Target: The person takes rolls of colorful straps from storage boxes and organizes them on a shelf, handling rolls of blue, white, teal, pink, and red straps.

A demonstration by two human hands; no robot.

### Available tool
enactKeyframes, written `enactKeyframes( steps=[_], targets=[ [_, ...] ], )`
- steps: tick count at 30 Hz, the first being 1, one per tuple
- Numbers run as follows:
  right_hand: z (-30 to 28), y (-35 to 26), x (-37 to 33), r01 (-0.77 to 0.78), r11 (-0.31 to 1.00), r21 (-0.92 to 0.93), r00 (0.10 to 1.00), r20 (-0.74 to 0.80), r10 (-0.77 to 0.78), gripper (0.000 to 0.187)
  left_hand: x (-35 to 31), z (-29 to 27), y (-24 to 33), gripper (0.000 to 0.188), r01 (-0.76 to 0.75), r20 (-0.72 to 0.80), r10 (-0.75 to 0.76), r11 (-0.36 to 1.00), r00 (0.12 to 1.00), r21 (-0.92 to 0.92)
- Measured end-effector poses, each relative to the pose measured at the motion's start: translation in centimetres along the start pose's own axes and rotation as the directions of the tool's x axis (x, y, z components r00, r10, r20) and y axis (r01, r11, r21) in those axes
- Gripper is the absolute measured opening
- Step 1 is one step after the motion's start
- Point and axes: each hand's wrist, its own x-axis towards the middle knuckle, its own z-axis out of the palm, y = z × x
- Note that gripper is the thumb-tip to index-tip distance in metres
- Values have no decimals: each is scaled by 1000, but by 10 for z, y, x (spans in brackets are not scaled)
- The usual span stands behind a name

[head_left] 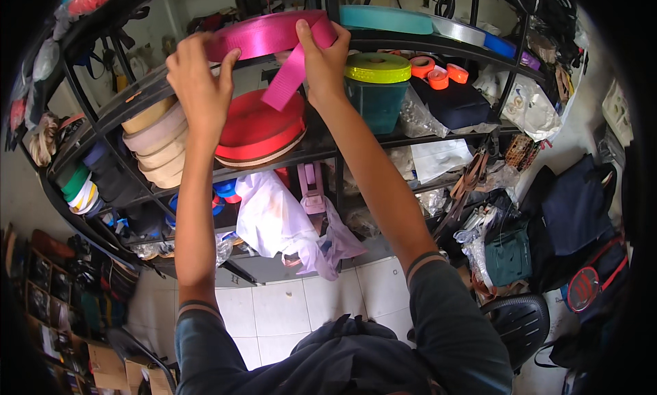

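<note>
A wide roll of shiny pink webbing (pixel 263 37) lies on the upper shelf, its loose end hanging down in front. My right hand (pixel 323 56) grips the roll at its right side, thumb over the front where the loose end comes off. At the roll's left side my left hand (pixel 202 77) is raised, thumb and fingers apart, the fingertips partly hidden at the roll's edge. Below, on the middle shelf, sits a stack of red webbing rolls (pixel 261 128). Beige webbing rolls (pixel 159 142) are stacked to its left.
Along the upper shelf to the right lie a turquoise roll (pixel 387 20) and a silver roll (pixel 457 31). A yellow roll (pixel 378 68) rests on a teal container (pixel 375 107). Orange rolls (pixel 438 78) sit beside it. A white plastic bag (pixel 274 213) hangs lower down. A black chair (pixel 517 323) stands right.
</note>
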Motion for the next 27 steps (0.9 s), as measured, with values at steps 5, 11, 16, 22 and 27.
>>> enactKeyframes(
  steps=[5, 11, 16, 22, 27],
  targets=[
    [-12, 1, 7, -252, 958, -137, 968, -39, 249, 48, 7, 23, -4, 29, -127, 159, 125, 992, 979, 4],
    [-27, -8, 17, -469, 651, 597, 876, 223, 427, 29, 17, 40, 1, 29, -59, 233, 51, 998, 971, 30],
    [2, 7, 2, -588, 590, 554, 806, 336, 487, 31, 8, 52, -8, 30, -101, 104, 117, 984, 988, -147],
    [-17, 3, -5, -482, 875, -53, 841, 253, 478, 33, -69, -5, -5, 24, 160, 185, -95, 914, 978, -374],
    [-61, 42, -38, -404, 733, -547, 794, 187, 578, 32, -129, -3, -79, 38, 502, 483, -477, 861, 734, 88]
  ],
)
